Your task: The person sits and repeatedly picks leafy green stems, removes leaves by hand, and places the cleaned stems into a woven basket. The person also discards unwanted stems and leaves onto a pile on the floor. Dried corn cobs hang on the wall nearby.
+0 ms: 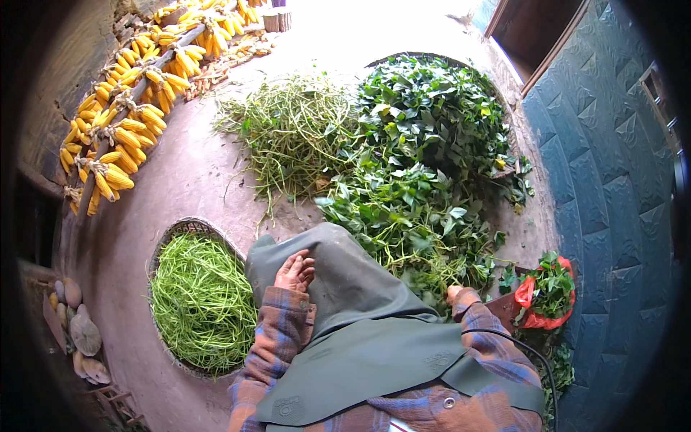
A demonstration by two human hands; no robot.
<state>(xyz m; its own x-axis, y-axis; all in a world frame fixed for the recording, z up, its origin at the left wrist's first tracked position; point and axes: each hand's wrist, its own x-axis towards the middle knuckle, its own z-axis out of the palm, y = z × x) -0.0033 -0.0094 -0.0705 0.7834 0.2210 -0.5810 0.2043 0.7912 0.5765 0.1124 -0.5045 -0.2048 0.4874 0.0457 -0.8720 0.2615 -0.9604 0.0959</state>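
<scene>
My left hand (295, 271) rests above the dark green rubber apron (345, 275) over my knee. Its fingers are loosely curled and I see nothing in them. To its left stands a woven basket (156, 259) filled with cut green stems (202, 305). At the edge of a heap of leafy vines (402, 216), my right hand (458, 295) grips a vine (432, 281), blurred by motion; most of its fingers are hidden. Beside that hand, a red plastic bag (561, 316) holds green leaves (550, 289).
Farther off lie a tangle of bare stems (302, 124) and a large leafy mound (432, 113) in a wide basket. Corn cobs (127, 137) hang along a pole at left. Gourds (85, 335) sit by the wall. A blue panelled door (599, 216) borders the right.
</scene>
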